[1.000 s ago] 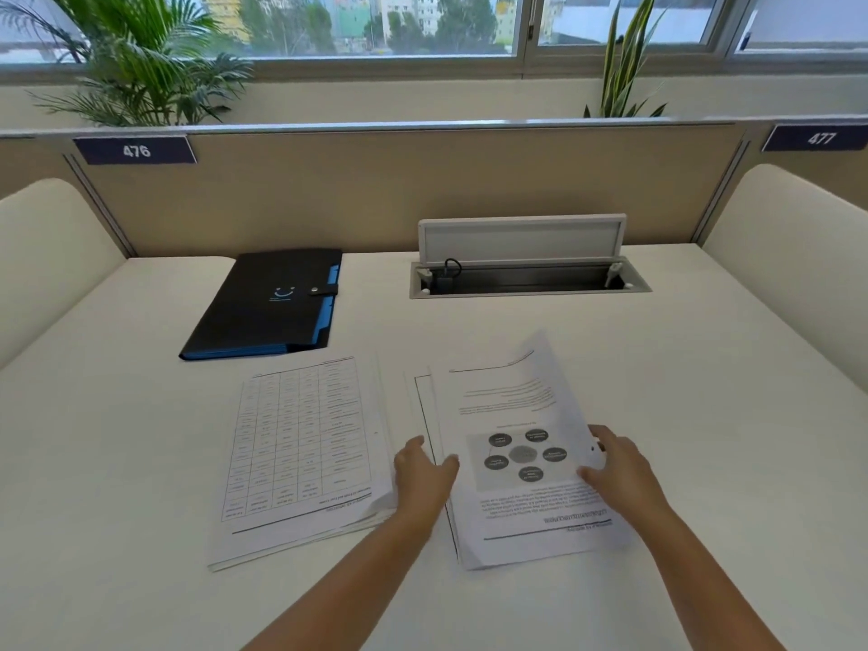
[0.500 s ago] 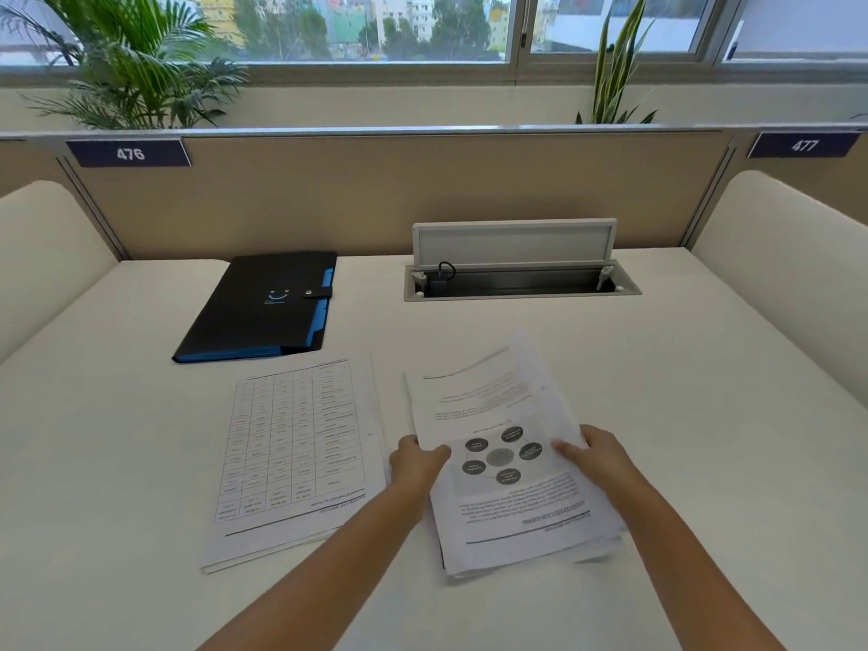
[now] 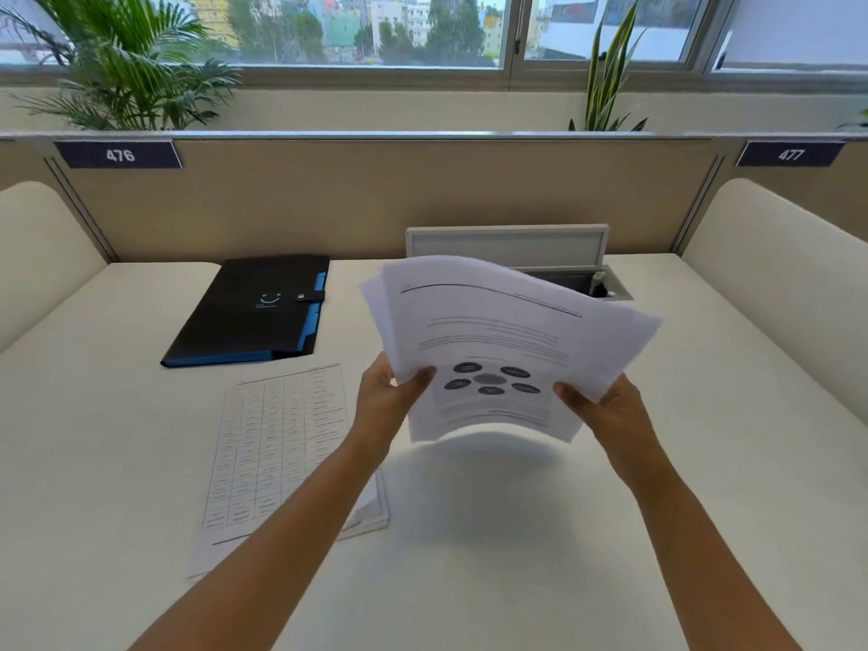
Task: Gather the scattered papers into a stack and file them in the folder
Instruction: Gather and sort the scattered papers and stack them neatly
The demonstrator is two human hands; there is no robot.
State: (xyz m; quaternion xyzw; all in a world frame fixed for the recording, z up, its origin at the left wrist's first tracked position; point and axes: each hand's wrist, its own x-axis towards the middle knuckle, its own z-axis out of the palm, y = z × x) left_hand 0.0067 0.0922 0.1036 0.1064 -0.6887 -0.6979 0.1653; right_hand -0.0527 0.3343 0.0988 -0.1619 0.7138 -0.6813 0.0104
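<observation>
Sheaf of papers (image 3: 507,340) held up off table (image 3: 704,462), bowed, sheets fanned a bit unevenly. Left hand (image 3: 387,399) pinched on sheaf's left edge, thumb on top; right hand (image 3: 606,406) pinched on its right edge, same way. Second paper pile (image 3: 282,444), table grid printed on top, left lying flat to left of sheaf, partly hidden by left forearm. Black folder (image 3: 256,310) with blue edge seen beyond that pile, snapped closed. Open cable tray (image 3: 596,284) partly covered behind sheaf.

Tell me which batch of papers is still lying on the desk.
The table-printed sheets, flat beside the left forearm. The diagram-printed bundle is held in the air by both hands.
</observation>
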